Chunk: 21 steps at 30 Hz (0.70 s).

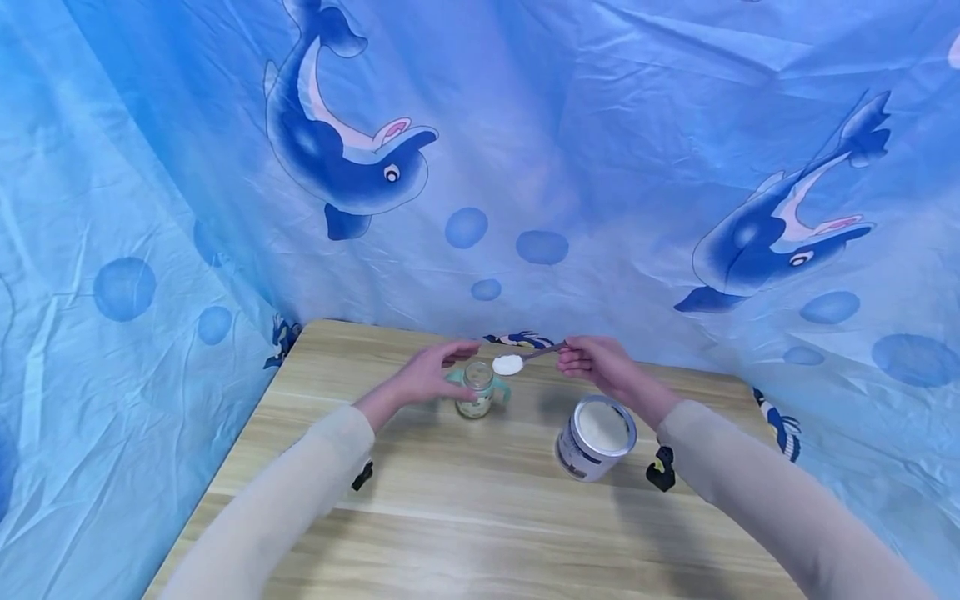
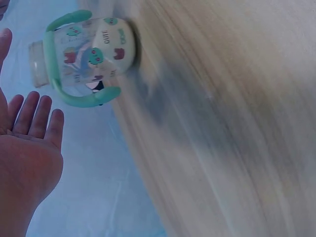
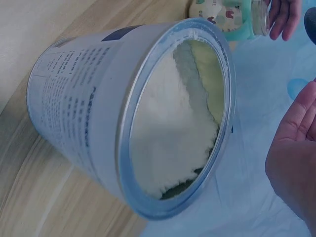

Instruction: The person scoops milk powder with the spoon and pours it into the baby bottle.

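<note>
A clear baby bottle (image 1: 476, 407) with mint-green handles and printed cartoon figures stands uncapped near the table's far edge. Its lower part looks whitish in the left wrist view. My left hand (image 1: 426, 377) is beside the bottle, thumb in front of it and fingers behind; the left wrist view shows those fingers extended, apart from the glass. Between thumb and fingers, my right hand (image 1: 600, 363) pinches the handle of a dark spoon (image 1: 546, 351). White powder (image 1: 507, 364) is heaped in the spoon's bowl, held just right of the bottle's mouth.
Below my right forearm stands an open tin can (image 3: 74, 103), partly filled with pale powder (image 3: 165, 133). The wooden table (image 1: 435, 517) ends at a blue dolphin-print cloth (image 1: 585, 167) behind and at the sides.
</note>
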Available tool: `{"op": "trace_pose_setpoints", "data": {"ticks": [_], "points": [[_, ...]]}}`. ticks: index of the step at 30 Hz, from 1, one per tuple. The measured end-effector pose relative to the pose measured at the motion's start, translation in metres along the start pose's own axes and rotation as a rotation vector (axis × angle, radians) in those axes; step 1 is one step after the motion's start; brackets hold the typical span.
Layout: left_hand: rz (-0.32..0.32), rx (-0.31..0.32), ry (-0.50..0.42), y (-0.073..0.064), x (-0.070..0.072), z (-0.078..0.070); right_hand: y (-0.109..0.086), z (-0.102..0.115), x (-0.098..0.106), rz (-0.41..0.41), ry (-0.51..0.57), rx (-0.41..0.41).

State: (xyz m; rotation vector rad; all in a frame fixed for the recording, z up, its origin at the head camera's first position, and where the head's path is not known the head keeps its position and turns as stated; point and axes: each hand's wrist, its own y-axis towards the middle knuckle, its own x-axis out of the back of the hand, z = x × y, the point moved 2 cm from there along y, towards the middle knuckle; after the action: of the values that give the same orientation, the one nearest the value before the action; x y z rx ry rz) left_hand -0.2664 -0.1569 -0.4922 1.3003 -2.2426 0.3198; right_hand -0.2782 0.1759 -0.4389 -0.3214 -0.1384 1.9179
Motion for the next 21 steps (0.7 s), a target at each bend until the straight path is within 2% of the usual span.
{"op": "trace_pose_setpoints", "data": {"ticks": [6, 21], "points": [[0.002, -0.011, -0.046, 0.002, -0.007, 0.013, 0.007, -0.008, -0.005, -0.007, -0.018, 0.010], [-0.051, 0.028, -0.081, 0.006, -0.019, 0.030, 0.021, -0.009, -0.019, -0.043, -0.069, -0.005]]}}
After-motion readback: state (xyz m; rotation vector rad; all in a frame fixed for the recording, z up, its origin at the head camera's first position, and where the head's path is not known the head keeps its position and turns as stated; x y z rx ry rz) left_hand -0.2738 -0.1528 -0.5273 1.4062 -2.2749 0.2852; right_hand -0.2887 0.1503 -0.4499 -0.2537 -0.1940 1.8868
